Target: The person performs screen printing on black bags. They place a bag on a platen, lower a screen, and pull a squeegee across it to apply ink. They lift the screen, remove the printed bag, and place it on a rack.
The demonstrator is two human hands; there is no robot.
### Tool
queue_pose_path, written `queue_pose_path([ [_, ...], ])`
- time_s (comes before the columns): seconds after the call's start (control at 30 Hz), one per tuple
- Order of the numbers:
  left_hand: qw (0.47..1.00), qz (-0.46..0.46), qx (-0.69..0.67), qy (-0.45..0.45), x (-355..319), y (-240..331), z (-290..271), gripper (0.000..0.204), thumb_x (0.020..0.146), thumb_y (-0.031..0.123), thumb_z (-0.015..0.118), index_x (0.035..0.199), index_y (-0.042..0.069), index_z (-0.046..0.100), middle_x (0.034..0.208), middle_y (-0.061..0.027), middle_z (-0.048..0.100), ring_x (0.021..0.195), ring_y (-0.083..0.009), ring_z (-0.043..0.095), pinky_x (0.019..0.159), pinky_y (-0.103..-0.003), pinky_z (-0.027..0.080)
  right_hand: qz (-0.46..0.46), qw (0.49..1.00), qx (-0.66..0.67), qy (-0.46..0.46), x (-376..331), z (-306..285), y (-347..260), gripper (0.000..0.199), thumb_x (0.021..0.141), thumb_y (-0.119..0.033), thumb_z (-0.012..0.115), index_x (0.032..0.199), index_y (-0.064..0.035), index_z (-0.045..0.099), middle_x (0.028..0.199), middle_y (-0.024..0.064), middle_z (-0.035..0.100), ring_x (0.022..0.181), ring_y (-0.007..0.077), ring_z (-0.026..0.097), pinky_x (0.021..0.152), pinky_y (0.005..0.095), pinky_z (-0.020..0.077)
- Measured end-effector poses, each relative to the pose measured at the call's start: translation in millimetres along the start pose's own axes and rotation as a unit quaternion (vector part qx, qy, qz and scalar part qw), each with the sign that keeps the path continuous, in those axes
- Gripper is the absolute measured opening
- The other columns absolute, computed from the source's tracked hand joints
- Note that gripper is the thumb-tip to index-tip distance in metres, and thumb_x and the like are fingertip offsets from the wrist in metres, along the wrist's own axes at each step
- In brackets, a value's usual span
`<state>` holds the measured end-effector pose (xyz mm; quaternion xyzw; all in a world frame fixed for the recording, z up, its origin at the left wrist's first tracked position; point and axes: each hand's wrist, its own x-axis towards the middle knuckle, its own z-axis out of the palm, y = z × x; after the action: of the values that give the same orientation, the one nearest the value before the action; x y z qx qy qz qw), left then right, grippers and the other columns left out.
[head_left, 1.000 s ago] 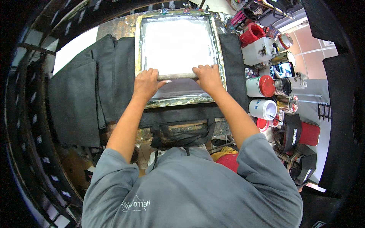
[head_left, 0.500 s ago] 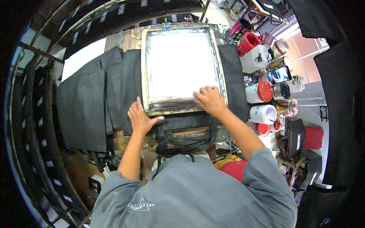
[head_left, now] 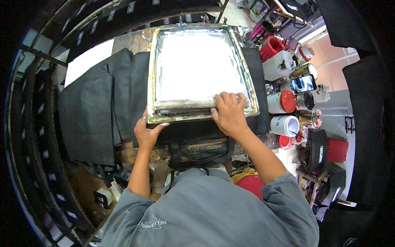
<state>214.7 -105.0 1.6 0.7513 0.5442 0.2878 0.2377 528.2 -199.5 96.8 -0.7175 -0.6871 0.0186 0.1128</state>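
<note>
A screen printing frame (head_left: 151, 74) with a bright white mesh lies over a black fabric bag (head_left: 185, 133), its near edge looking raised off the cloth. My left hand (head_left: 146, 133) holds the frame's near left corner, thumb along the near edge and fingers round the side. Inside the near end of the frame lies a long bar that looks like a squeegee (head_left: 181, 104). My right hand (head_left: 230, 113) is closed over its right part, fingers curled and thumb pressed down. The underside of that grip is hidden.
More black bags (head_left: 88, 111) lie stacked at the left of the worktable (head_left: 135, 41). Along its right side stand a red bucket (head_left: 270, 47), a white tub (head_left: 284, 125), a red-lidded jar (head_left: 286, 101) and a propped phone (head_left: 303, 84). Racks of black bags (head_left: 41, 136) line the left.
The frame's near edge has come up toward me, so the frame looks larger. My left hand has moved slightly left with its corner, and my right hand has shifted slightly right.
</note>
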Motion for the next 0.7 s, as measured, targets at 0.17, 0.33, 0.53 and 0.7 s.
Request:
queue_pose_path([
  [0.17,0.957,0.028,-0.272,0.097,56,76,-39,0.074,0.076,0.017,0.094,0.138,-0.006,0.061,0.109,-0.016,0.076,0.087,-0.0164,0.07,0.076,-0.031,0.057,-0.027,0.984,-0.066,0.164,52,-65,-1,0.043,0.092,-0.047,0.067,0.104,-0.006,0.066,0.102,0.0124,0.063,0.101,0.0305,0.058,0.095,0.0506,0.0349],
  [0.33,0.884,0.399,0.04,0.242,146,204,-97,0.117,0.068,0.077,0.08,0.155,0.008,0.045,0.143,-0.025,0.047,0.136,-0.0419,0.043,0.113,-0.064,0.027,-0.043,0.96,-0.106,0.254,132,-121,26,0.058,0.097,-0.063,0.055,0.094,-0.0085,0.073,0.092,0.0113,0.071,0.093,0.0318,0.068,0.082,0.0512,0.0414],
  [0.53,0.892,0.342,0.295,0.016,207,259,-82,0.099,0.071,0.08,0.073,0.127,0.0,0.064,0.115,-0.0196,0.068,0.109,-0.0389,0.066,0.098,-0.05,0.051,0.07,0.995,-0.011,0.066,155,-189,-5,0.044,0.099,-0.046,0.057,0.114,-0.0057,0.068,0.113,0.0203,0.067,0.113,0.0391,0.061,0.092,0.0542,0.0426],
  [0.7,0.9,0.333,0.28,0.012,215,274,-91,0.109,0.07,0.082,0.072,0.132,-0.007,0.062,0.123,-0.0252,0.068,0.119,-0.0393,0.065,0.102,-0.048,0.05,0.028,0.878,0.005,0.478,78,-94,30,0.049,0.091,-0.033,0.07,0.132,-0.0071,0.06,0.128,0.0207,0.058,0.123,0.0411,0.053,0.099,0.0547,0.0396],
])
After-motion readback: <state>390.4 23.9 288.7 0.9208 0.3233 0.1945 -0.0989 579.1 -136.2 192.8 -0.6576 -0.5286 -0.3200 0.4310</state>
